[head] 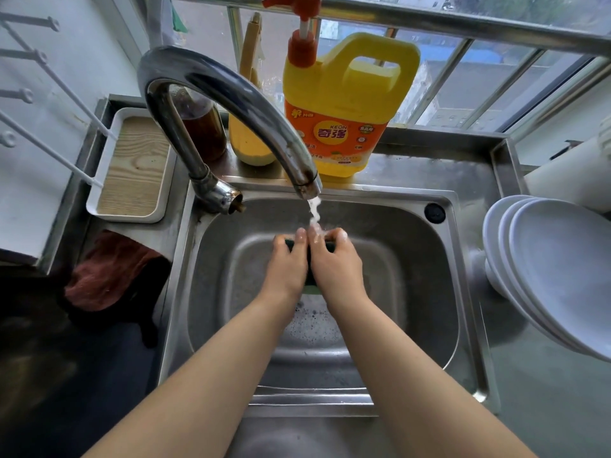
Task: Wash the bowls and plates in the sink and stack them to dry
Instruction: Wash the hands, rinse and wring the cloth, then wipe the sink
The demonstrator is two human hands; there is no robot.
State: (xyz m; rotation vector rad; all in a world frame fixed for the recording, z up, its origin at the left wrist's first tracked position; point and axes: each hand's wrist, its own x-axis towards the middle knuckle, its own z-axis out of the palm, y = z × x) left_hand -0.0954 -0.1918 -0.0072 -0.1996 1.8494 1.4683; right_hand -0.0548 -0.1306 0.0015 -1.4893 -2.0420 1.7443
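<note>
Together, both hands' grips, left hand (288, 266) and right hand (337, 264), squeeze a sponge (310, 279) under the tap (231, 104); plates (555, 269) stacked right.

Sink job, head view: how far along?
Looks nearly done. Done: no dishes show in the sink, and white plates lean stacked on the counter to its right. In hand: left hand and right hand both grip a dark sponge under the running water from the faucet. Left: probably just finish rinsing and shut off the water.
</note>
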